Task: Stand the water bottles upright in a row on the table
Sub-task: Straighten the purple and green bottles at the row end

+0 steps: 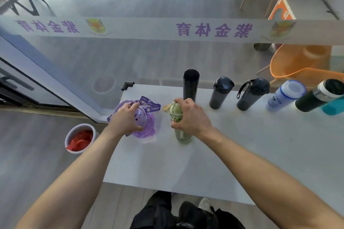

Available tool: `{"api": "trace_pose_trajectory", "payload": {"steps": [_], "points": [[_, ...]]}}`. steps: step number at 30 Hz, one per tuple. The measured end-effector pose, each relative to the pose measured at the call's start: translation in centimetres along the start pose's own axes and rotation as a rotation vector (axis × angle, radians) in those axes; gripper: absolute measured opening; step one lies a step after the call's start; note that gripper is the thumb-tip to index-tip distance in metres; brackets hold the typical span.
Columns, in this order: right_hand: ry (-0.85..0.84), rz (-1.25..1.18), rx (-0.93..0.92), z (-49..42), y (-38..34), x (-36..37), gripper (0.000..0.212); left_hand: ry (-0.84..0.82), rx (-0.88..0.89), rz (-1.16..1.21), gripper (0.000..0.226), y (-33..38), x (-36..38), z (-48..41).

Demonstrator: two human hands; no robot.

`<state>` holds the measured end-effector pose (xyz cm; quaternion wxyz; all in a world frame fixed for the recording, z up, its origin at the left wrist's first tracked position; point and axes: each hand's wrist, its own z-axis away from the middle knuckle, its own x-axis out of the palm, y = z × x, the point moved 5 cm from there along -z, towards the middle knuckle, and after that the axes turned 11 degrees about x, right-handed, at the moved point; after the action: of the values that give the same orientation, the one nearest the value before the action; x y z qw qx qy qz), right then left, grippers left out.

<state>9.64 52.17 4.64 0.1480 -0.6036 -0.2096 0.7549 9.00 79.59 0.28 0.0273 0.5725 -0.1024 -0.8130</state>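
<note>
On the white table [204, 163], my left hand [125, 119] grips the lid of a purple bottle [147, 128] with a purple strap, standing upright near the table's left edge. My right hand [189, 117] grips the top of a green bottle [181, 134], upright just to its right. Behind them a row stands along the far edge: a tall black flask [190, 85], a dark grey bottle [220, 93], a dark bottle with a loop strap [251, 95], a white-and-blue bottle [284, 95], a dark green tumbler [320, 95] and a teal bottle [333, 106] at the frame's right edge.
A white bin with red contents [80, 138] sits on the floor left of the table. A glass wall with a printed band [167, 29] runs behind the table. An orange chair [297, 65] stands beyond the glass at right. My legs [176, 212] are below the table's near edge.
</note>
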Motion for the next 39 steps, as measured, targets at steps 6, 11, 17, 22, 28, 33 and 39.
{"api": "trace_pose_trajectory", "payload": {"steps": [6, 11, 17, 22, 28, 33, 39], "points": [[0.066, -0.023, 0.111, -3.8, -2.3, 0.2, 0.077, 0.031, 0.123, -0.001, 0.100, -1.0, -0.1, -1.6], [0.139, -0.098, 0.118, -7.1, -5.4, -0.1, 0.078, 0.013, 0.164, 0.012, 0.103, -3.9, -1.1, -3.3], [0.172, -0.090, 0.129, -11.9, -8.5, 0.5, 0.080, 0.037, 0.160, 0.026, 0.098, -7.5, -2.0, -6.0], [0.164, -0.087, 0.177, -14.3, -8.8, 1.4, 0.083, 0.042, 0.178, 0.048, 0.095, -8.8, -2.6, -6.9], [0.170, -0.070, 0.207, -15.2, -8.7, 1.5, 0.078, 0.058, 0.215, 0.061, 0.096, -8.9, -3.3, -7.4], [0.074, 0.011, 0.228, -14.8, -8.6, 1.4, 0.090, 0.053, 0.248, 0.090, 0.101, -8.3, -3.9, -8.2], [0.133, -0.041, 0.350, -10.9, -7.6, 1.2, 0.135, -0.047, 0.233, 0.105, 0.131, -8.9, -3.9, -9.1]]}}
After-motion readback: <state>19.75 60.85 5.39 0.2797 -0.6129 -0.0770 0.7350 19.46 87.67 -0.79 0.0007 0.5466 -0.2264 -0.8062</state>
